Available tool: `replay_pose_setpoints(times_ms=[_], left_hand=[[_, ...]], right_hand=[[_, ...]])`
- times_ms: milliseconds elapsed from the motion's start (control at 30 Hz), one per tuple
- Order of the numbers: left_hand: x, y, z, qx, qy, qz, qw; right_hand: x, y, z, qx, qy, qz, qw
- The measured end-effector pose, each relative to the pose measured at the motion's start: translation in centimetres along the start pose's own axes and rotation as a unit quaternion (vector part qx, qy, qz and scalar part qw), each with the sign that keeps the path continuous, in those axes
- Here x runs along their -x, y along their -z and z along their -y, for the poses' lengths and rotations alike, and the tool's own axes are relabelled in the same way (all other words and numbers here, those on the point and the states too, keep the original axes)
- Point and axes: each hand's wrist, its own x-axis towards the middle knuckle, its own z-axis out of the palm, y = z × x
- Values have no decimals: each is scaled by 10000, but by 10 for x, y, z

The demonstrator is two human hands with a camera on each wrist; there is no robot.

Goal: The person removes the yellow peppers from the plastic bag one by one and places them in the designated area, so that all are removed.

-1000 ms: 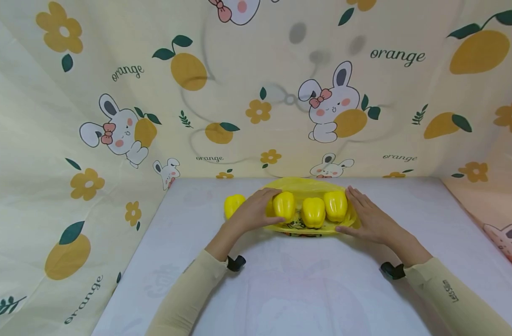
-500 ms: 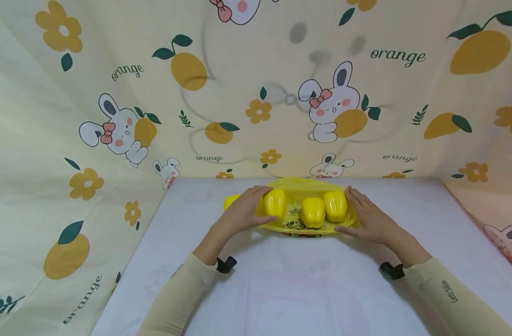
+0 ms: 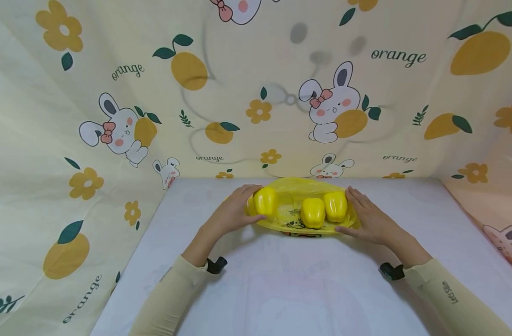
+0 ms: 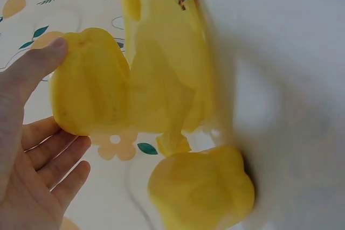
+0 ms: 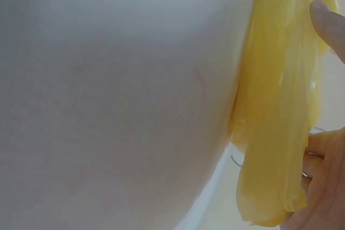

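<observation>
My left hand (image 3: 226, 212) grips a yellow bell pepper (image 3: 265, 200) between thumb and fingers, at the left end of a yellow plastic bag (image 3: 304, 185). In the left wrist view this pepper (image 4: 89, 82) is lifted beside the bag (image 4: 167, 79). Two more yellow bell peppers, one in front (image 3: 313, 213) and one at the right (image 3: 335, 206), lie in the bag's wide mouth. My right hand (image 3: 375, 224) rests against the bag's right end, its fingers extended and thumb apart. Bag plastic (image 5: 275, 106) lies between thumb and fingers in the right wrist view.
A further yellow bell pepper (image 4: 202, 189) stands on the white table near my left hand, mostly hidden by that hand in the head view. Behind the table hangs a patterned cloth (image 3: 239, 93). Bare white table (image 3: 289, 284) spreads in front of the bag.
My left hand has moved left along the bag with the pepper, away from the two peppers in the bag. The right hand has stayed in place.
</observation>
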Motion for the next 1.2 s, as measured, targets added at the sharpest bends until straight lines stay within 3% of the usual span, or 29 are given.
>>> replay_pose_setpoints(times_ms=[500, 1200], left_hand=[[17, 26, 7, 43, 255, -139, 9996], [43, 52, 43, 327, 371, -445, 9978]], right_hand=[[-1, 0, 0, 28, -20, -36, 10000], [2, 2, 0, -25, 64, -54, 10000]])
